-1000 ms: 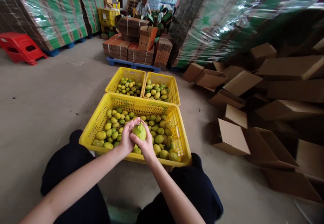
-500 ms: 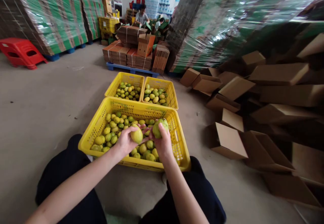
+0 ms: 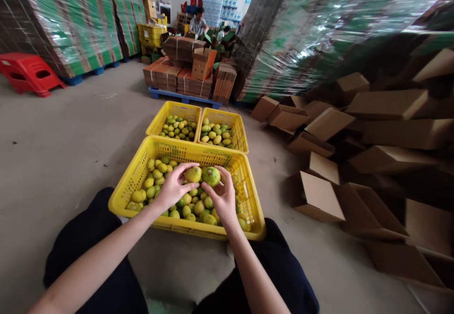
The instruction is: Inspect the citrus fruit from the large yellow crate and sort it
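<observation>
While the left hand [image 3: 176,183] pinches a yellow fruit [image 3: 193,175] between thumb and fingers, the right hand [image 3: 224,193] pinches a green fruit [image 3: 211,177] at its 3 o'clock; whether the two touch, cannot tell. Both held over the crate [image 3: 198,227], hiding part of the pile [image 3: 199,206] below. Boxes [image 3: 321,196] at 3 o'clock run past the frame edge; stool [image 3: 31,75] at 10 o'clock clipped. Open floor [image 3: 71,134] at 9 o'clock, beyond the crate's edge.

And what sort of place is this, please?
Probably a fruit-packing warehouse: yellow crates of lemon-like fruit, bundled flat cartons on a blue pallet, and tall plastic-wrapped stacks.
</observation>
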Demonstrator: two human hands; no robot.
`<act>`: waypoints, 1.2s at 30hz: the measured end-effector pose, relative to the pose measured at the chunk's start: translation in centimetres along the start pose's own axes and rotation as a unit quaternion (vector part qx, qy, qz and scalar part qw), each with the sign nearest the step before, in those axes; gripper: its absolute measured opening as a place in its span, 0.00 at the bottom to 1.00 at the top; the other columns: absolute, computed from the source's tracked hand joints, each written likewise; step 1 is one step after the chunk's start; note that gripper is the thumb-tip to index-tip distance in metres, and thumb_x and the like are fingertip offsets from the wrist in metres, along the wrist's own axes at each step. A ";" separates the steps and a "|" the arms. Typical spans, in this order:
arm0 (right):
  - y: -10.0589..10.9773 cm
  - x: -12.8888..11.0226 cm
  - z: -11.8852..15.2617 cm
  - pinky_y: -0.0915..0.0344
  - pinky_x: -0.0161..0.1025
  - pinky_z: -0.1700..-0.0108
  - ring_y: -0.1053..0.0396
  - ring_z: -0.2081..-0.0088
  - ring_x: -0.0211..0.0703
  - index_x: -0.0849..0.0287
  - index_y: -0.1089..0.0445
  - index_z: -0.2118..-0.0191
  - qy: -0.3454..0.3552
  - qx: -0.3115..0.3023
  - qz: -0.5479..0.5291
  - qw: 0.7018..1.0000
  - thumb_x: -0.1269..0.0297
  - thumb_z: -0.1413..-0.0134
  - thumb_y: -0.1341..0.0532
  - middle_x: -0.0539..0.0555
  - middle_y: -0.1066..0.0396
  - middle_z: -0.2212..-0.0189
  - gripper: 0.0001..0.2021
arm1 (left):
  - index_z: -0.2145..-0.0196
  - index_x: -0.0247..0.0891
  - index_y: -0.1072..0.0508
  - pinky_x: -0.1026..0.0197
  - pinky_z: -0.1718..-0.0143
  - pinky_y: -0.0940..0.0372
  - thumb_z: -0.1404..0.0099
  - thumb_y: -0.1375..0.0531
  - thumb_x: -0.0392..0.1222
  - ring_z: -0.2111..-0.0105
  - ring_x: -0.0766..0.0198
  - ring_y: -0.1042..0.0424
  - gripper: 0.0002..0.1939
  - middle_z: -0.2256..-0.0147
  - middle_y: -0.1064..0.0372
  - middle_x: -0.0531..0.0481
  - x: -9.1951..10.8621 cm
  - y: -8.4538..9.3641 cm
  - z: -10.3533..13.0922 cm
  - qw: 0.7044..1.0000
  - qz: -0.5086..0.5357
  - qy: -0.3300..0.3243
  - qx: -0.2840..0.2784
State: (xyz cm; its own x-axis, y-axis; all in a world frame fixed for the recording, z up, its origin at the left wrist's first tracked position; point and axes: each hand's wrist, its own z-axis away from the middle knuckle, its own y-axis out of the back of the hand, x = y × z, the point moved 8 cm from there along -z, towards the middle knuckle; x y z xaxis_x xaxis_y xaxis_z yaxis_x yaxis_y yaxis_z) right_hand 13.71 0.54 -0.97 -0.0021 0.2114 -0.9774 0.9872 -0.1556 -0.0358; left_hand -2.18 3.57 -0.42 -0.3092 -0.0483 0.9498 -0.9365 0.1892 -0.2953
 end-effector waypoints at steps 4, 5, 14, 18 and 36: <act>-0.1 -1.0 0.3 0.35 0.54 0.43 0.32 0.46 0.52 0.49 0.38 0.44 0.080 -0.018 0.113 0.990 0.62 0.47 0.34 0.57 0.33 0.45 0.25 | 0.57 0.44 0.20 0.52 0.42 0.38 0.51 0.29 0.34 0.47 0.55 0.33 0.21 0.52 0.32 0.46 1.1 0.0 0.0 0.996 -0.066 -0.055 -0.039; 0.0 -1.2 0.4 0.36 0.54 0.42 0.33 0.45 0.52 0.49 0.37 0.44 0.095 -0.017 0.131 0.987 0.62 0.46 0.34 0.57 0.33 0.45 0.25 | 0.57 0.45 0.20 0.52 0.43 0.37 0.51 0.29 0.34 0.47 0.55 0.34 0.21 0.52 0.35 0.46 1.3 0.2 -0.1 0.994 -0.083 -0.067 -0.033; -0.1 -1.2 0.0 0.33 0.51 0.47 0.31 0.50 0.51 0.51 0.32 0.50 0.111 0.026 0.151 0.982 0.59 0.53 0.30 0.56 0.28 0.52 0.23 | 0.55 0.49 0.20 0.49 0.43 0.37 0.49 0.30 0.35 0.51 0.57 0.36 0.22 0.58 0.41 0.49 1.9 1.3 0.0 0.977 -0.184 -0.111 0.013; -0.7 -0.6 -0.1 0.31 0.46 0.52 0.29 0.55 0.47 0.53 0.33 0.53 0.050 0.045 0.060 0.996 0.58 0.53 0.30 0.54 0.28 0.55 0.22 | 0.48 0.49 0.24 0.55 0.48 0.33 0.46 0.32 0.38 0.52 0.58 0.33 0.26 0.53 0.38 0.48 1.7 1.2 -0.1 0.989 -0.138 -0.052 0.009; -3.0 6.1 0.2 0.26 0.45 0.54 0.23 0.63 0.44 0.58 0.28 0.66 -0.280 0.140 -0.519 0.795 0.64 0.49 0.41 0.54 0.22 0.68 0.07 | 0.56 0.34 0.26 0.59 0.61 0.25 0.39 0.45 0.32 0.63 0.59 0.21 0.14 0.68 0.23 0.47 -5.3 -1.6 -0.6 0.828 0.477 0.234 0.181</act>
State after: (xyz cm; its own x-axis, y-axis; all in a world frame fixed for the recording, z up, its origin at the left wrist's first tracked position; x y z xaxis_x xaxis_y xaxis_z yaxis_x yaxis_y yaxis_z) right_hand 10.72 2.13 -6.85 -0.9411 -0.0849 -0.3274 0.3329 -0.4039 -0.8521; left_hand 1.11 4.10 -4.92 -0.9176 0.3554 0.1778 -0.3181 -0.3888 -0.8646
